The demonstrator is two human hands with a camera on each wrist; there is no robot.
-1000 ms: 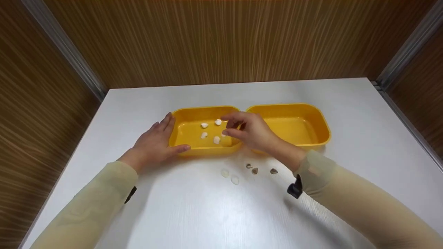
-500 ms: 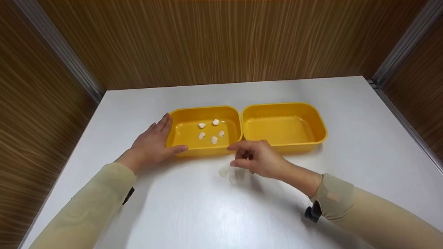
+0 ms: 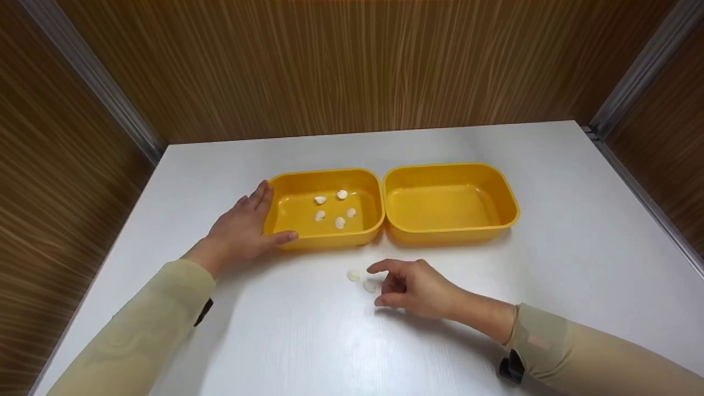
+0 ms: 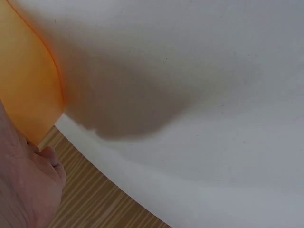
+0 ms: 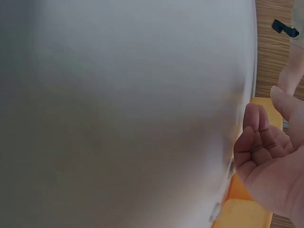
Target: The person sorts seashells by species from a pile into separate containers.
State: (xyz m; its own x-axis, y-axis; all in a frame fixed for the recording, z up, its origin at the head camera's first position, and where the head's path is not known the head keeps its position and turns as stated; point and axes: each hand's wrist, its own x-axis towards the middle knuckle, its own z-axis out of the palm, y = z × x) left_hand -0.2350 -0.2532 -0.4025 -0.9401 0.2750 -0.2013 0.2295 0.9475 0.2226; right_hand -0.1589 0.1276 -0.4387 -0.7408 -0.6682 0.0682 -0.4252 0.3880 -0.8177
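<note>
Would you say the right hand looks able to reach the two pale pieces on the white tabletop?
Likely yes: the right hand is close beside the two pale pieces, thumb and forefinger parted, and nothing visible seems to block the way.

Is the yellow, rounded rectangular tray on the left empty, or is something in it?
Not empty: the tray holds five small off-white pieces, lying apart on its floor.

Well behind the bare left fingers [image 3: 264, 195], the pale khaki left sleeve [image 3: 148, 324] shows faint swirls and a small black tab [image 3: 204, 312]. Behind the right fingers [image 3: 391, 266], the matching right sleeve [image 3: 610, 352] has a greyer cuff [image 3: 532, 323], a faint pinkish patch [image 3: 539, 342] and a blocky black fitting [image 3: 511, 368].
</note>
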